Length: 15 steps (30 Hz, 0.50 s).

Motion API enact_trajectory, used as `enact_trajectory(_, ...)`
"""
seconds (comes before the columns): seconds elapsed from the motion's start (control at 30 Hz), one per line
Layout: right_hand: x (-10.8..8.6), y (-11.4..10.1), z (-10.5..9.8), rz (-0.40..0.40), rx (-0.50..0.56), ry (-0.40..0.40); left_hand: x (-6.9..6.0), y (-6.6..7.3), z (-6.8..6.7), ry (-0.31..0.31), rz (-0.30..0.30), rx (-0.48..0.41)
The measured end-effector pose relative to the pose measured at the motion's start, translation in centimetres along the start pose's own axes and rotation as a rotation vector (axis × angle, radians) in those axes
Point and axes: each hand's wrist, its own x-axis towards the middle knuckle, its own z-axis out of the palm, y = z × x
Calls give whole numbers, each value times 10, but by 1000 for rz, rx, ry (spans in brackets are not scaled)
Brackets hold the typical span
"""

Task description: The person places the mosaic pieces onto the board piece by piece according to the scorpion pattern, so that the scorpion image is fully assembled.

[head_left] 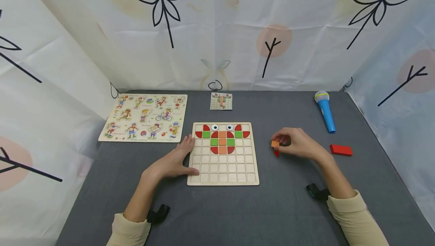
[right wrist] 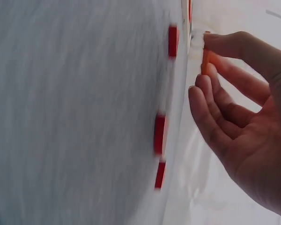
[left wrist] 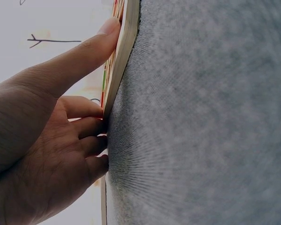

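A wooden grid board (head_left: 222, 180) lies flat mid-table, its upper rows holding red, green and orange pieces plus two eye tiles. My left hand (head_left: 171, 161) rests against its left side, the thumb on the near left corner and the fingers along the edge. To the right of the board, my right hand (head_left: 297, 144) pinches a small orange square tile (head_left: 275, 144) between thumb and fingers. In the right wrist view, this tile (right wrist: 205, 61) shows edge-on, above the table. Just below the hand is a small red piece (head_left: 276, 154), partly hidden.
A red block (head_left: 341, 150) lies right of my right hand, with a blue toy microphone (head_left: 326, 112) behind it. A small pattern card (head_left: 221, 101) lies beyond the board. At the back left is a picture puzzle board (head_left: 144, 136).
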Motion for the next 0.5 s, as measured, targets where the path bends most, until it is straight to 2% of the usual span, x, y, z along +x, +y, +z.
enact_trajectory(0.1,7,-10,7,-59,41,6,3,-8,3,7,-3,0)
enact_trajectory(0.33,27,-40,31,-131,165,-22,-4,13,-6,-10,-19,26)
enact_trajectory(0.5,42,-60,47,-193,224,-77,-4,13,-5,-13,-13,13)
